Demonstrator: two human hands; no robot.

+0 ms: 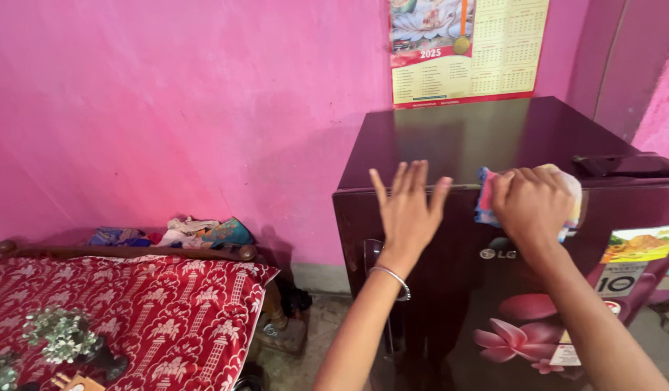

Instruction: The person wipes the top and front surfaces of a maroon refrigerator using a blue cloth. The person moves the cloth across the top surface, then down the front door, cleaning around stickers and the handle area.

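A dark maroon fridge (450, 137) with a flower pattern on its door stands against the pink wall. My right hand (533, 206) presses a crumpled multicoloured cloth (485, 195) against the front top edge of the fridge. My left hand (408, 210) is spread flat with its fingers apart, resting on the same top edge just left of the cloth. A thin bangle (392, 277) sits on my left wrist.
A wall calendar (468, 47) hangs above the fridge. A dark flat object (624, 165) lies on the fridge top at right. A bed with a red patterned cover (146, 311) stands at left, with a heap of clothes (182, 233) behind its headboard and small plants (59, 334) in front.
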